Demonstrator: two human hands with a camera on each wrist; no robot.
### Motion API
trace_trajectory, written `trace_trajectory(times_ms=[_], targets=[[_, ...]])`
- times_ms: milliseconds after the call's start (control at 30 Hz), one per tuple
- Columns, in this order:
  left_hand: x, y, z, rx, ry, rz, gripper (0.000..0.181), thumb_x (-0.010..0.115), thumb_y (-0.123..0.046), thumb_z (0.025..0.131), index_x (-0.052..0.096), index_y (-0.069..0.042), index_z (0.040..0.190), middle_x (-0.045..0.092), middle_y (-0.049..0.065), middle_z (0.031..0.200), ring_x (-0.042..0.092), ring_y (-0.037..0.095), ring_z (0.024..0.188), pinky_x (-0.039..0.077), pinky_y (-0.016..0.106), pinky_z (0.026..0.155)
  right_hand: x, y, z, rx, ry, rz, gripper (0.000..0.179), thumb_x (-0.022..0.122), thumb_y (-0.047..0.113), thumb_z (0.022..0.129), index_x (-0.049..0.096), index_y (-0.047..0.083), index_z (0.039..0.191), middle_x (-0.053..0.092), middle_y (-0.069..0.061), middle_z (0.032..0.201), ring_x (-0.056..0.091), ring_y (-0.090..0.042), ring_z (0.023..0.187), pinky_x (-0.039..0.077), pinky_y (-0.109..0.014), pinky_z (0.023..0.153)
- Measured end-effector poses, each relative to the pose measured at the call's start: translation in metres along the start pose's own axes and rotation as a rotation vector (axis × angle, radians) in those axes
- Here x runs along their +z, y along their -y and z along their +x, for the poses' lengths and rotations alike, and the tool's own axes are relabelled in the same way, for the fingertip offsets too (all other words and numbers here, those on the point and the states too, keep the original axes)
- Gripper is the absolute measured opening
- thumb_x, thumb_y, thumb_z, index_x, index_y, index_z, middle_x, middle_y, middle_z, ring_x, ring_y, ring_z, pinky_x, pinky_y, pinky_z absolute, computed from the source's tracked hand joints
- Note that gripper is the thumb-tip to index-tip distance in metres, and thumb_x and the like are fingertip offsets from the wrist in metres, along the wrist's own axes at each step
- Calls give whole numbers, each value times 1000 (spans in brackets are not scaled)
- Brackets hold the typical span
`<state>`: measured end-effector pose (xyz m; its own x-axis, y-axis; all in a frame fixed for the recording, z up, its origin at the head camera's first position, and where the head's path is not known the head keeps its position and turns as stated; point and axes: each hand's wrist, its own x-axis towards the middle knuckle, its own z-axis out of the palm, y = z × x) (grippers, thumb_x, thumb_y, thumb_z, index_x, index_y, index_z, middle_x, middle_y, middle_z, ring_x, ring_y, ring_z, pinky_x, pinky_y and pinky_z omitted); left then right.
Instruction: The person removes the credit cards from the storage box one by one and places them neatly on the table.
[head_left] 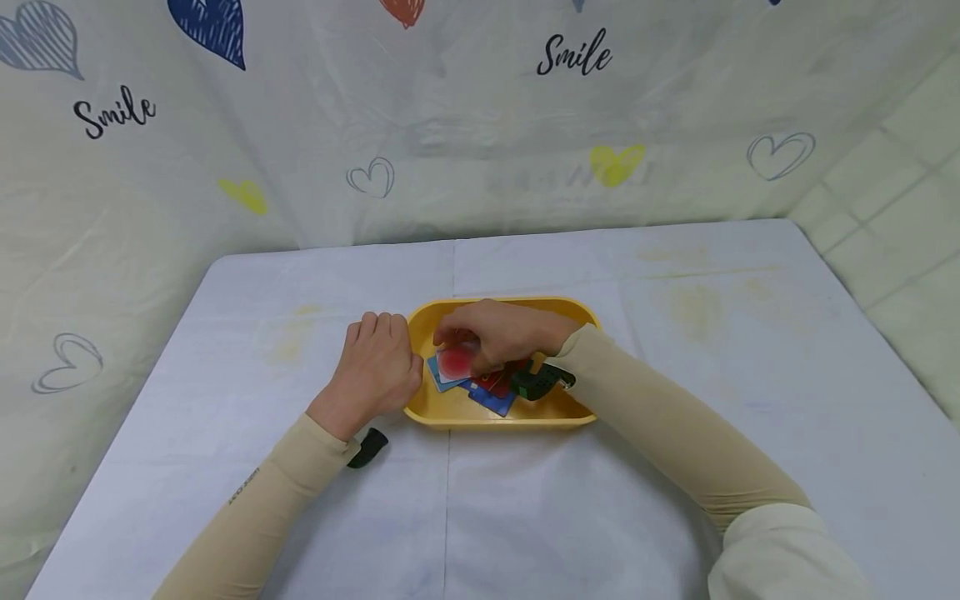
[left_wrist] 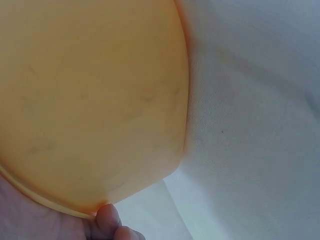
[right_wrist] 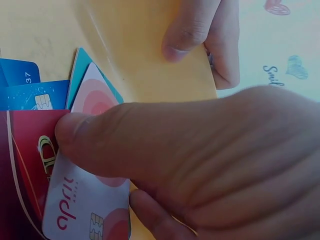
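Note:
A yellow plastic tray (head_left: 502, 423) stands on the white-covered table with several cards in it. My left hand (head_left: 378, 362) grips its left end, the thumb inside the rim and the fingers outside, as the right wrist view shows. Inside the tray, my right hand (head_left: 506, 329) holds a white card with pink circles and a chip (right_wrist: 82, 200) between thumb and fingers. A teal card (right_wrist: 79, 67) peeks out from under that card. Beside it lie a dark red card (right_wrist: 30, 145) with gold lettering and blue cards (head_left: 491, 400), partly overlapping.
Each wrist carries a small dark device, one below the left wrist (head_left: 367, 448) and one below the right (head_left: 534, 382). Behind the table hangs a pale cloth (head_left: 480, 125) printed with hearts and "Smile". The white tabletop (head_left: 720, 333) bears yellowish stains.

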<state>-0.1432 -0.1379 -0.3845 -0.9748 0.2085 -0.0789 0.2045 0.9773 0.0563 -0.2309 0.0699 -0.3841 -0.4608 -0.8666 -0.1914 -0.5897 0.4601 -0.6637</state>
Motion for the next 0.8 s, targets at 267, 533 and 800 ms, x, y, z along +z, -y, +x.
trace_trajectory(times_ms=[267,533,800], targets=[[1,0,0,3,-8,-6,24,46,-25,99,45,-1,100,43,12,89,39,30,98,34,45,91,1,2,1,5,14,7,55,81,8,83,61,10,134,65,-4,134,65,-21,124,53,-36,107],[0,0,0,5,-11,-9,24,46,-24,99,45,-1,100,44,12,89,39,31,97,34,44,91,1,2,1,17,19,30,53,82,11,84,62,12,133,65,-3,130,64,-20,117,53,-36,104],[1,0,0,5,-11,-8,24,46,-24,99,45,-1,100,44,12,89,40,31,97,34,44,90,1,1,0,8,19,-14,51,84,19,83,64,11,129,67,-3,122,62,-19,111,53,-35,102]])
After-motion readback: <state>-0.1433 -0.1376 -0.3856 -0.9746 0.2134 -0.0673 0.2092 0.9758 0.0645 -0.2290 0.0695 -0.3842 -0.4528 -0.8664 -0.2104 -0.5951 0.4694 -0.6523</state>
